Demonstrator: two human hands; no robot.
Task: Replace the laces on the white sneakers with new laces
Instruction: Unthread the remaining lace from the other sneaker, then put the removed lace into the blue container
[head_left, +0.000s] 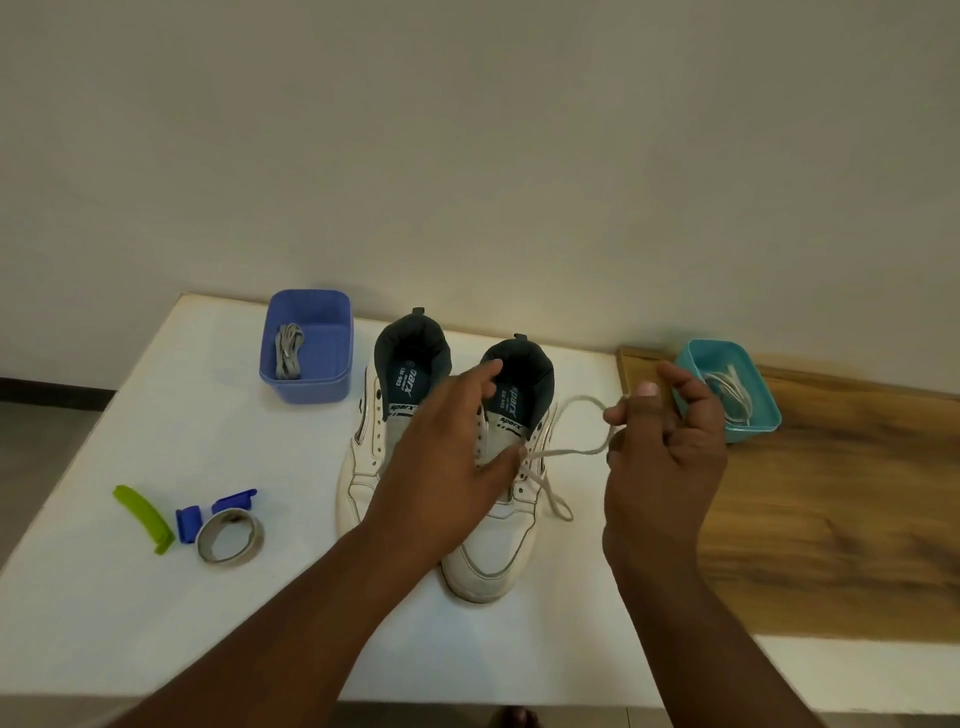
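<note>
Steadying the right-hand sneaker (493, 561) with spread, relaxed fingers, the left hand (447, 462) rests on its tongue so the eyelets stay put, while just right of that sneaker the right hand (660, 447) pinches a loop of white lace (576, 451), seemingly drawing it out; the other sneaker (363, 457) sits laceless on its left

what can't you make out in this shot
Head view, the only one:
- Lower eyelets of the right sneaker: covered by the left hand.
- Where the lace ends: lost behind the right hand.
- Laces in the teal tub: partly hidden by that hand.
- Insole print: too small.
</note>
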